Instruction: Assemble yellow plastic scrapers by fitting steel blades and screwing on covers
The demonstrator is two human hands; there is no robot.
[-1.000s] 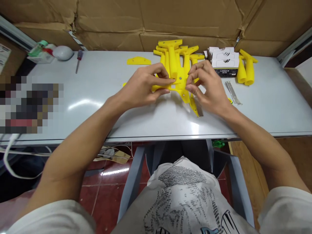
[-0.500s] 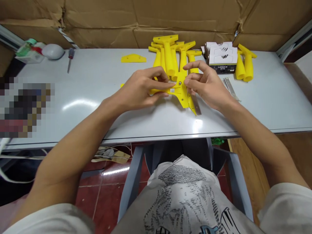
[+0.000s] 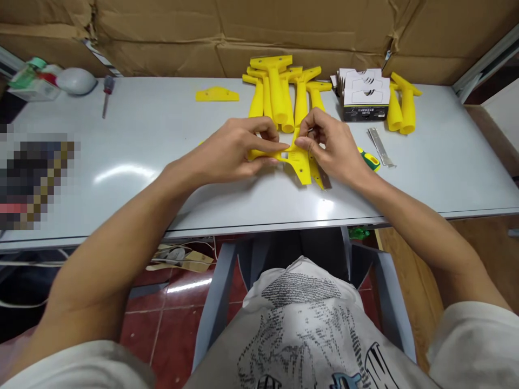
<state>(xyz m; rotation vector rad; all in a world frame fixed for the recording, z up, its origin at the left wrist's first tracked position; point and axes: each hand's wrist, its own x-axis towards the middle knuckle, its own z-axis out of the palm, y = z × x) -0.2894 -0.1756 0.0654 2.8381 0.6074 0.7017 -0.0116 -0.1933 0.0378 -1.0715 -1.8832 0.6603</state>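
Note:
A yellow scraper (image 3: 299, 166) with a wide head lies across the front of the table, its handle running back into my left hand (image 3: 248, 147). That hand is closed round the handle, thumb and index finger beside the small slot near the head. Over the far end of the head, my right hand (image 3: 330, 141) has its thumb and fingers pinched together. They cover the spot of one screw, and whatever is between them is hidden. A yellow blade cover (image 3: 316, 173) with a metal blade (image 3: 325, 179) lies partly under my right hand.
Several yellow scrapers (image 3: 278, 94) stand behind my hands. A yellow plate (image 3: 217, 94) lies left of them. Boxes (image 3: 365, 97), two more scrapers (image 3: 407, 111), a pack of blades (image 3: 380, 147) and a green-yellow tool (image 3: 368, 159) are on the right. A screwdriver (image 3: 107, 94) lies far left.
My right hand's spread fingers have curled into a pinch over the scraper head, covering the screw that showed there. My left hand keeps its hold. The green-yellow tool has come into sight.

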